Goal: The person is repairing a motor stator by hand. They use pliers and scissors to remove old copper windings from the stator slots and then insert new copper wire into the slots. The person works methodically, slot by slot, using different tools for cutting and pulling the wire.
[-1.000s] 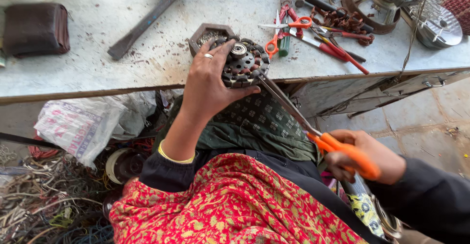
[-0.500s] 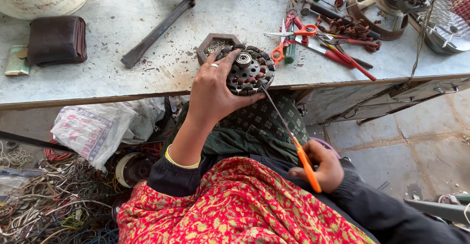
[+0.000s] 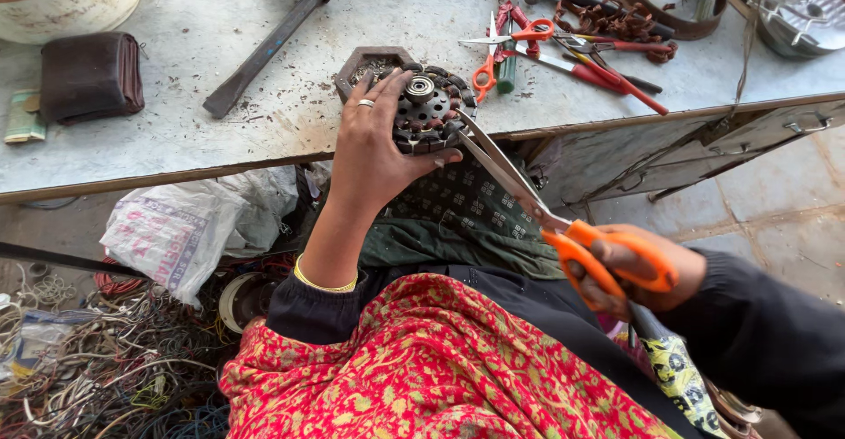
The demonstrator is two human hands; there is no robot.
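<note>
Left hand (image 3: 374, 153) reaches forward, arm extended, fingers spread and curled in a grip, ring on one finger, bangle at wrist. Right hand (image 3: 638, 267) low beside the lap, fingers closed through handles, dark sleeve to wrist.

The left hand (image 3: 374, 153) hides part of the motor stator (image 3: 427, 113).

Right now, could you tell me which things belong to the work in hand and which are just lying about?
In use: round wound motor core, held by left hand; orange-handled scissors in right hand.

Lying about: metal bar, brown wallet, red-handled pliers, small orange scissors, plastic bag, wire heap.
</note>
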